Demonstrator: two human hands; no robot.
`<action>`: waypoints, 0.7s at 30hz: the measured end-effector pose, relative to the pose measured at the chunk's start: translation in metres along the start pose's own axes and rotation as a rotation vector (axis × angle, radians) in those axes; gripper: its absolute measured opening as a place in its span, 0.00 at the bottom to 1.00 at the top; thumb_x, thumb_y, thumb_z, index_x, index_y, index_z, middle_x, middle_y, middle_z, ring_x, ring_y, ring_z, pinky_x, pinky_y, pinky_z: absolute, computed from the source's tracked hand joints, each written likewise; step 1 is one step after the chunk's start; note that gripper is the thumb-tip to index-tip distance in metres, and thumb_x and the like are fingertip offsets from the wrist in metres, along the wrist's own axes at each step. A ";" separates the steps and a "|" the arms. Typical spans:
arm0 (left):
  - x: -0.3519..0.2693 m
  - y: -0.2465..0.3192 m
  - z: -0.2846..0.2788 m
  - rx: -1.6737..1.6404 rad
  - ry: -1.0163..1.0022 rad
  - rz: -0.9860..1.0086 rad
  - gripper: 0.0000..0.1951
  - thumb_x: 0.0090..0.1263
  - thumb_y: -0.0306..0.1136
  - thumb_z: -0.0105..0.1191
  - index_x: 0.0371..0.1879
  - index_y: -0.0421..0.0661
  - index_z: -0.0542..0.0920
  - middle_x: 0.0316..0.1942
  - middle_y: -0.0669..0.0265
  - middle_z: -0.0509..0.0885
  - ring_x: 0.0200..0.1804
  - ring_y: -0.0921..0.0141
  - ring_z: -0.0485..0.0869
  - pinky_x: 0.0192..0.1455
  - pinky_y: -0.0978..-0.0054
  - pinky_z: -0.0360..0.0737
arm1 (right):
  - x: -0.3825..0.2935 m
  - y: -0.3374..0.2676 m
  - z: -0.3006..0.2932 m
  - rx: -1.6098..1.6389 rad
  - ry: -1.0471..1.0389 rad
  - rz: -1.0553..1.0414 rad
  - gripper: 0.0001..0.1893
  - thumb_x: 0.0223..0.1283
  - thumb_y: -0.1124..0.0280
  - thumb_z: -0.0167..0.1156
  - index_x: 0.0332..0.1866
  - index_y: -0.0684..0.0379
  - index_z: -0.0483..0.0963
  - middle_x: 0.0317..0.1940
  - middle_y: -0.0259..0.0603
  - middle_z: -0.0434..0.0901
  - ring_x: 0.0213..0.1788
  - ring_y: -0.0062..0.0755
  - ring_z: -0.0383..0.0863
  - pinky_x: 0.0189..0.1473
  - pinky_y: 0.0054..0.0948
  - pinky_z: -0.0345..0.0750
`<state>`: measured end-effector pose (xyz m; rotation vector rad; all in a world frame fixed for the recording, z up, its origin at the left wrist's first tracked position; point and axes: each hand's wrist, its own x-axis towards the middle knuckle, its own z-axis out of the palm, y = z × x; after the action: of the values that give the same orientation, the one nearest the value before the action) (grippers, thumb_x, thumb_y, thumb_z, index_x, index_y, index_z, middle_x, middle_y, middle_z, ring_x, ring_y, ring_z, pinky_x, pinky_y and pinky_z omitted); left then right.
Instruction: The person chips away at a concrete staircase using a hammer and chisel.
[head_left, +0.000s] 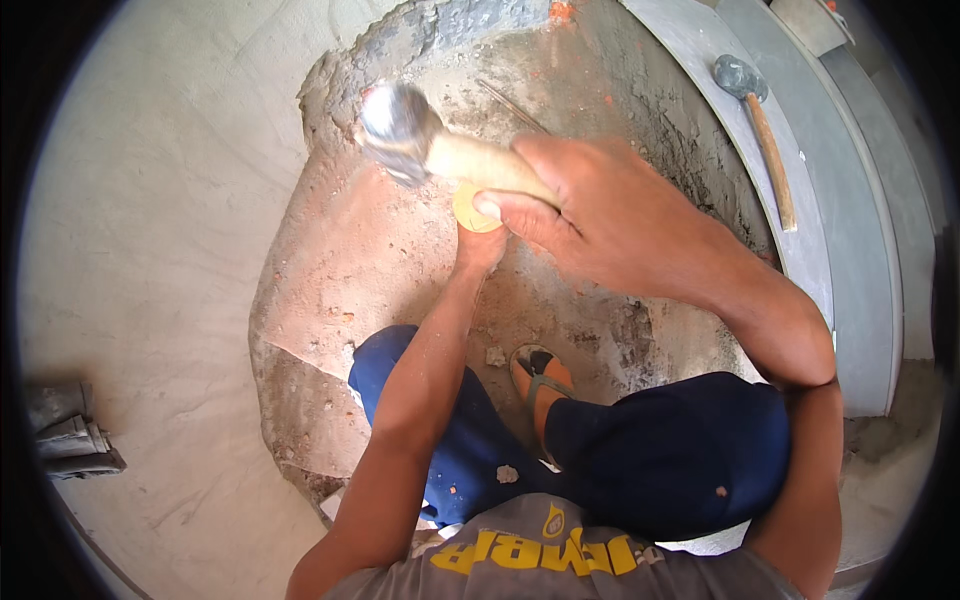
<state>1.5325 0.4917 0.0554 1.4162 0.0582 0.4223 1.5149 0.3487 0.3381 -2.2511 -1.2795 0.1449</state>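
Note:
My right hand (592, 202) is closed around the wooden handle of a hammer (401, 131), whose metal head is raised and blurred at the upper left of the hand. Below it, my left hand (480, 244) grips a tool with a round yellow guard or cap (474, 208); its shaft and tip are hidden. Both hands are over a recess of rough, broken masonry (360, 255) with a ragged plaster edge. A thin metal rod (514, 106) lies on the rough surface beyond my right hand.
A mallet (763, 142) with a dark head lies on the curved-looking grey steps at the right, below a bucket (810, 26). Smooth grey plaster (150, 225) borders the recess. Stacked grey pieces (75, 442) sit far left. My sandalled foot (544, 382) stands among loose rubble.

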 end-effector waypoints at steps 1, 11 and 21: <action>0.003 0.009 0.002 0.019 -0.043 -0.049 0.20 0.74 0.36 0.63 0.60 0.43 0.76 0.53 0.63 0.83 0.54 0.68 0.82 0.59 0.68 0.81 | 0.003 -0.011 -0.008 0.018 0.120 -0.097 0.19 0.71 0.61 0.61 0.35 0.71 0.76 0.23 0.59 0.79 0.25 0.58 0.82 0.30 0.48 0.76; 0.009 -0.008 0.015 0.092 -0.036 0.115 0.16 0.72 0.28 0.62 0.57 0.42 0.78 0.48 0.66 0.85 0.50 0.71 0.84 0.52 0.71 0.82 | -0.016 0.086 0.040 -0.201 -0.092 0.196 0.20 0.71 0.58 0.61 0.42 0.71 0.78 0.29 0.60 0.82 0.33 0.63 0.83 0.40 0.53 0.79; 0.014 0.008 -0.001 0.141 -0.024 -0.087 0.09 0.73 0.31 0.64 0.46 0.42 0.83 0.39 0.68 0.87 0.43 0.73 0.83 0.48 0.71 0.80 | -0.033 0.016 -0.018 0.235 0.248 0.178 0.20 0.76 0.57 0.58 0.49 0.69 0.77 0.24 0.42 0.75 0.28 0.30 0.74 0.32 0.34 0.72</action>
<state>1.5428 0.4978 0.0659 1.5516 0.1323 0.3344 1.5153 0.3078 0.3401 -2.1009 -0.8844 0.0733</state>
